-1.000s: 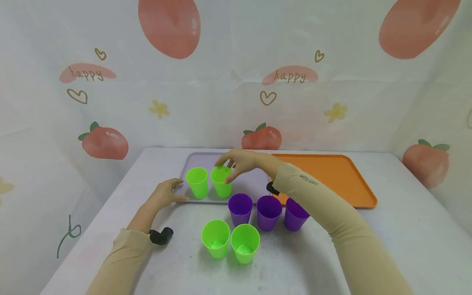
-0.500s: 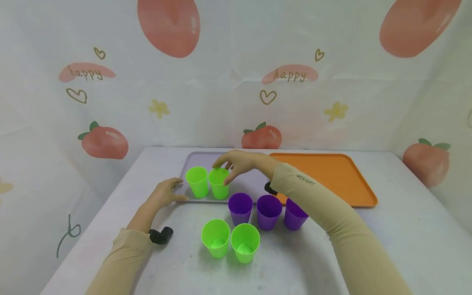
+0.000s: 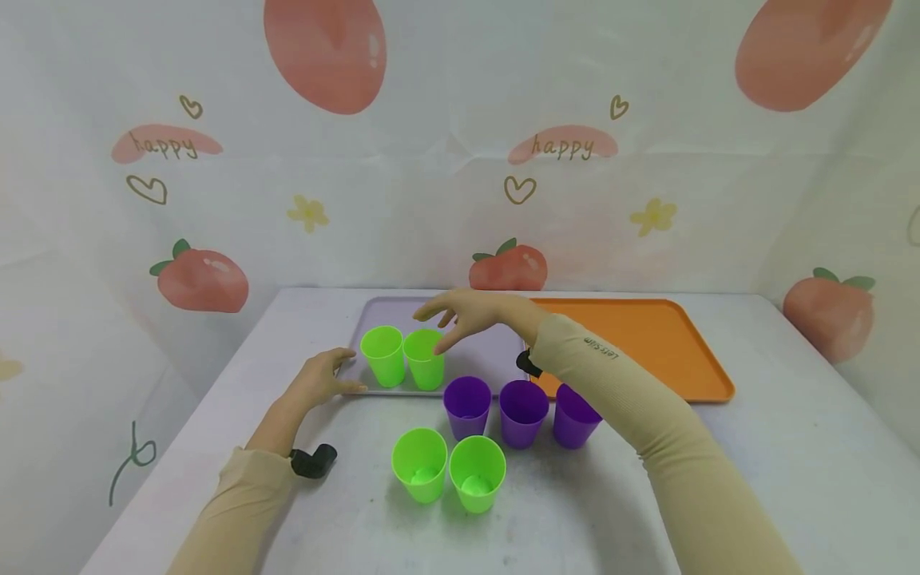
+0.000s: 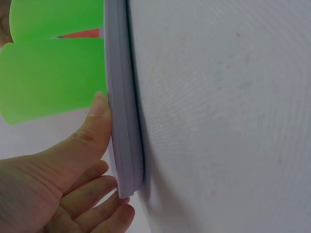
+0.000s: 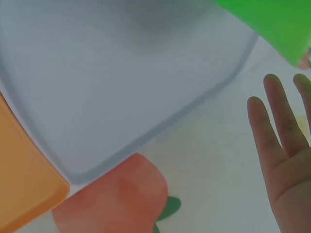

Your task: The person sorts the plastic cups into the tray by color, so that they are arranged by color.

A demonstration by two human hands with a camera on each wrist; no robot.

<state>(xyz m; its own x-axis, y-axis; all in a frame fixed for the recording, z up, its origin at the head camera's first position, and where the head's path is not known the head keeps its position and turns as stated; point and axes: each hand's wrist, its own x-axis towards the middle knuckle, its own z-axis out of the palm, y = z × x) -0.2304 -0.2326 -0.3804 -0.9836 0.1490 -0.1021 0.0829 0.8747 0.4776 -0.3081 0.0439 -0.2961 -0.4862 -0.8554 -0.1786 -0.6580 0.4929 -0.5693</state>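
My right hand (image 3: 470,310) hovers over the second green cup (image 3: 424,363), its thumb overlapping the rim in the head view. The right wrist view shows its fingers (image 5: 279,114) spread and holding nothing. Another green cup (image 3: 384,359) stands upright just left of that one, both on the pale purple tray (image 3: 492,355). At this tray's near left corner, my left hand (image 3: 321,375) holds the edge. Its thumb lies against the tray's rim (image 4: 119,97) beside a green cup (image 4: 53,80), and the other fingers bend round the corner.
In front of the trays stand three purple cups (image 3: 467,407) in a row, the rightmost partly behind the right sleeve. Two green cups (image 3: 420,467) stand side by side nearer me. An orange tray (image 3: 632,343) lies right of the purple one. A patterned cloth (image 3: 431,231) hangs behind the table.
The second green cup has shifted slightly left, close beside the first. My right hand has let go of it and lifted a little. The left hand stays at the tray corner.
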